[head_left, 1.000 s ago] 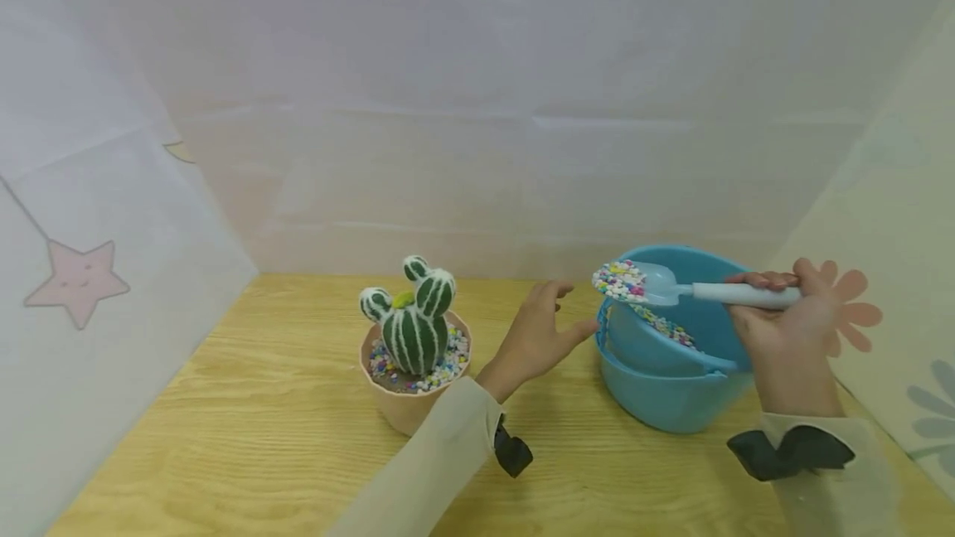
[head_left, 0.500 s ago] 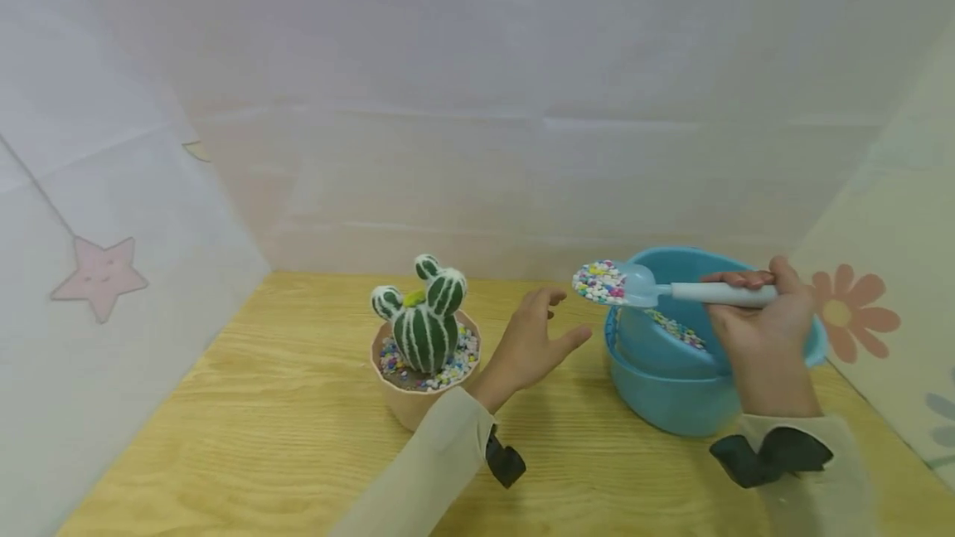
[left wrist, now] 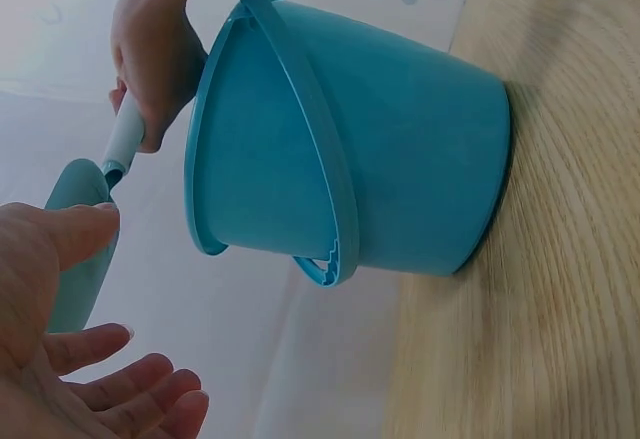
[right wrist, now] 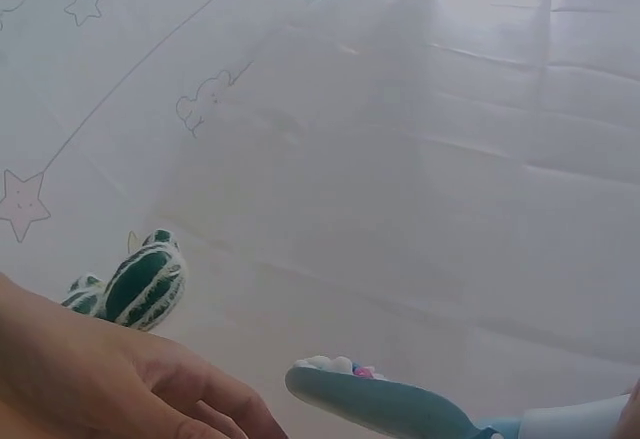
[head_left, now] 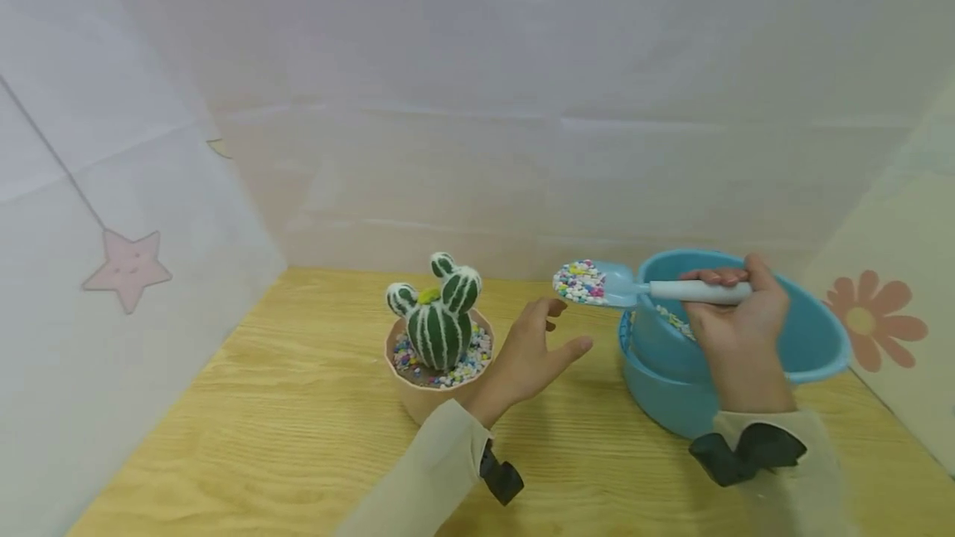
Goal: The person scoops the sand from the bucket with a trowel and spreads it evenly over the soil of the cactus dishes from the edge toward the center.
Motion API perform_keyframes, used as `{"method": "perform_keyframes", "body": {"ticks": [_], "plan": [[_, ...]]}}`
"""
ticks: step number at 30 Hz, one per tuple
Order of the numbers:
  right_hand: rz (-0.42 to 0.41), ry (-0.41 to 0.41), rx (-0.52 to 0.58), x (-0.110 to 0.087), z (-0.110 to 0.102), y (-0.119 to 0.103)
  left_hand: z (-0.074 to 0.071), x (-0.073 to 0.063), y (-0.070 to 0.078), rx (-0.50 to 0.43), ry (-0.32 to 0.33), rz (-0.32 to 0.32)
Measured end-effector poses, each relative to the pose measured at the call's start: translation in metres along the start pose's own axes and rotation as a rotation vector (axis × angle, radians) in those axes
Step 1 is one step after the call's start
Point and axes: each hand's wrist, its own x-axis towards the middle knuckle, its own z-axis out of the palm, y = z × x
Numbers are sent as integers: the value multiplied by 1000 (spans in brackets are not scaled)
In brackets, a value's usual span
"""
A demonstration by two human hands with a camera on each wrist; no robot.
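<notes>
Fingers of the right hand (head_left: 734,326) curl round the scoop (head_left: 664,291), above the worktop (head_left: 246,404), its long axis roughly along the back edge, pebbles (head_left: 580,283) at the tip facing the potted cactus (head_left: 438,334); the left hand (head_left: 528,361), fingers loosely spread, is nearer the cactus, seemingly clear of the scoop

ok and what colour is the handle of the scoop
The scoop's handle is white, unlike its light-blue blade; the head view shows it best.

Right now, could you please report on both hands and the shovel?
Right hand gripping blue toy shovel. Shovel loaded with multicolored pebbles. Left hand empty, between shovel and potted cactus in head view, possibly in the way.
</notes>
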Motion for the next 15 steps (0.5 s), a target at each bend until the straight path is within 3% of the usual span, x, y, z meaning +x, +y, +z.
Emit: {"method": "perform_keyframes", "body": {"ticks": [15], "plan": [[46, 21, -37, 0, -10, 29, -9, -26, -1, 14, 14, -17]]}}
